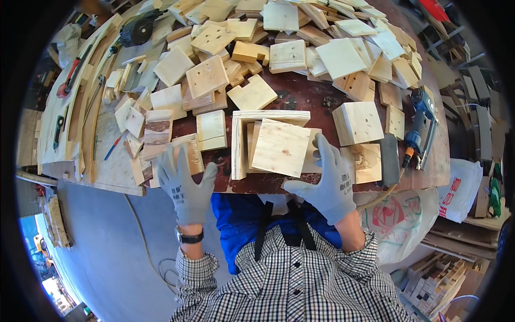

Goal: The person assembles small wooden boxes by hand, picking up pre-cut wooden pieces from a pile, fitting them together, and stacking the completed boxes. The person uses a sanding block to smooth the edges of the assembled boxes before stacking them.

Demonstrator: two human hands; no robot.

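Both hands wear grey work gloves. My left hand (188, 185) is spread open at the table's front edge, above a small wooden block (188, 147); whether it touches that block I cannot tell. My right hand (330, 182) is open, its fingers and thumb curved beside a square wooden board (280, 148). That board lies slightly turned on top of other wood pieces, inside an L-shaped wooden corner (238, 147) made of two strips. No piece is gripped by either hand. A pale block (211, 130) stands between my left hand and the corner.
Piled wooden blocks (343, 56) cover the far side of the dark red table (311, 99). A blue nail gun (420, 121) lies at right beside a dark grey block (390, 158). At left are a black power tool (138, 29), a red-handled tool (65, 86) and a pencil (112, 148).
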